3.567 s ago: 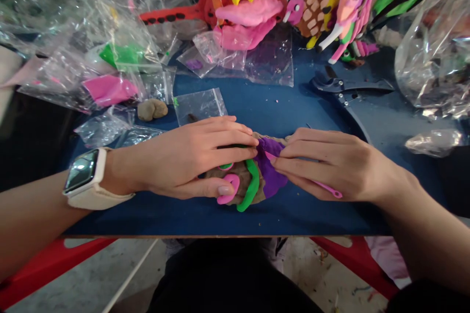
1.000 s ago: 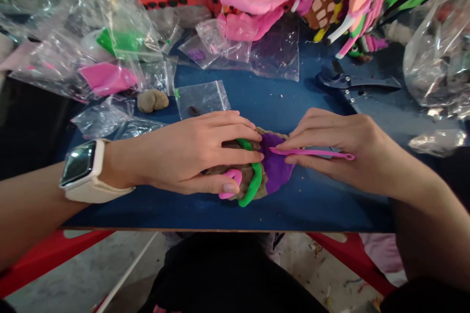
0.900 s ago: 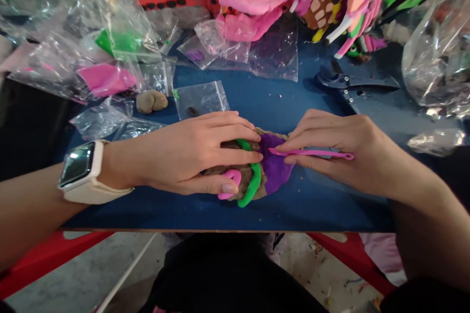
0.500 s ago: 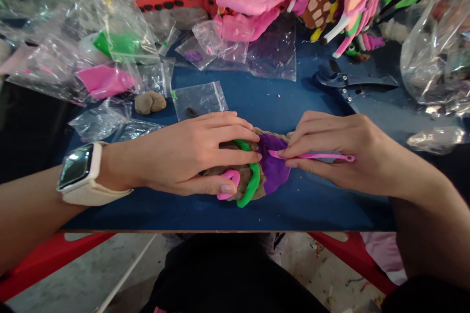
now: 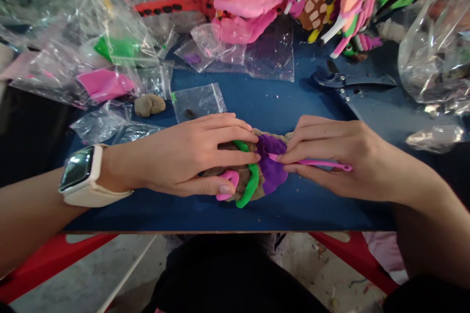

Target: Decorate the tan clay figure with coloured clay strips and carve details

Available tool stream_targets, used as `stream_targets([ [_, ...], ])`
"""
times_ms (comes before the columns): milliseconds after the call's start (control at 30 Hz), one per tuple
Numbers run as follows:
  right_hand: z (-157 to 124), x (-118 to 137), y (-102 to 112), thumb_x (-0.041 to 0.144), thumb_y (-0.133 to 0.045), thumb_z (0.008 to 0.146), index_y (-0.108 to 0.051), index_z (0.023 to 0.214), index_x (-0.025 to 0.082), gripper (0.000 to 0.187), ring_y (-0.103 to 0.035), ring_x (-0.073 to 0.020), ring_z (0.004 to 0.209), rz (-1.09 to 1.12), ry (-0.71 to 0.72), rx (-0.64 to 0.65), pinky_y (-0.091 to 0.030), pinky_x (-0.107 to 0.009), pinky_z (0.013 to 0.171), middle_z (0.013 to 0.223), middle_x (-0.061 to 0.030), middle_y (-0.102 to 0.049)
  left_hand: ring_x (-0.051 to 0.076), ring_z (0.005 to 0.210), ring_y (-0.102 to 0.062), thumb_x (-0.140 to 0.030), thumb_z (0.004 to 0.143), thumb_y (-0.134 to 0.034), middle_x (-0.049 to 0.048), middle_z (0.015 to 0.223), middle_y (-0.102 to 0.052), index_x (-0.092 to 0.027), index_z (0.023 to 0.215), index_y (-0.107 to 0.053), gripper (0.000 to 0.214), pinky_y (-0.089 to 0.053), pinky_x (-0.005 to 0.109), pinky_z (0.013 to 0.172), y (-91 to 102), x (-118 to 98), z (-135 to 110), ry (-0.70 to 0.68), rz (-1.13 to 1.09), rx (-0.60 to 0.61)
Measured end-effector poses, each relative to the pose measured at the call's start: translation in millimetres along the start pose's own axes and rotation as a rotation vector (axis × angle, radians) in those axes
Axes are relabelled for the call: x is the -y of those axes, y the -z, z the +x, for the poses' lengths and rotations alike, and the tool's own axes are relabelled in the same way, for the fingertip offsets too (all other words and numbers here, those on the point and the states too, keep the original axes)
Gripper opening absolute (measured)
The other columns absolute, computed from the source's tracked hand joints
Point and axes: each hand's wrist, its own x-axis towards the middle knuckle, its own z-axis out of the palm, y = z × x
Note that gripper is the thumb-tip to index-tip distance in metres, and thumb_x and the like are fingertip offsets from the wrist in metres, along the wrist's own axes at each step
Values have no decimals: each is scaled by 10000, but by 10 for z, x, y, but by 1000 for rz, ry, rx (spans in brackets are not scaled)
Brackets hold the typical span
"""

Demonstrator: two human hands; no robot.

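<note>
A flat brown clay piece (image 5: pixel 245 178) lies on the blue board (image 5: pixel 286 107), with a green strip (image 5: pixel 251 181), a pink loop (image 5: pixel 229 178) and a purple patch (image 5: pixel 270 166) on it. My left hand (image 5: pixel 187 156), a watch on its wrist, lies over the piece's left part with fingers stretched and pressing down. My right hand (image 5: pixel 330 156) pinches a thin pink modelling tool (image 5: pixel 316 163); the tool's tip touches the purple patch.
Clear plastic bags (image 5: pixel 91 54) with pink and green clay crowd the left. A small zip bag (image 5: pixel 198 101) and a brown clay lump (image 5: pixel 149 105) lie behind my left hand. Colourful clay figures (image 5: pixel 279 0) stand at the back. Dark pliers (image 5: pixel 348 83) and another bag (image 5: pixel 433 44) are on the right.
My right hand has shifted slightly left and tilted the pink tool, its tip pressing further into the purple patch. My left hand stays on the clay piece.
</note>
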Motion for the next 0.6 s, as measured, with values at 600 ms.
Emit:
stream_targets([
  [600,-10,4,-62,77,-675,1088,-800,1161,238,216,-753,-223,936,-66,120,5,-637,-409,865,1017,-54,-838,389,1498,-662,-532,1136,-645,179,1534,-738,-284,1494,-788,459,-481,641,1346,5,-2,5,3,-6,-16],
])
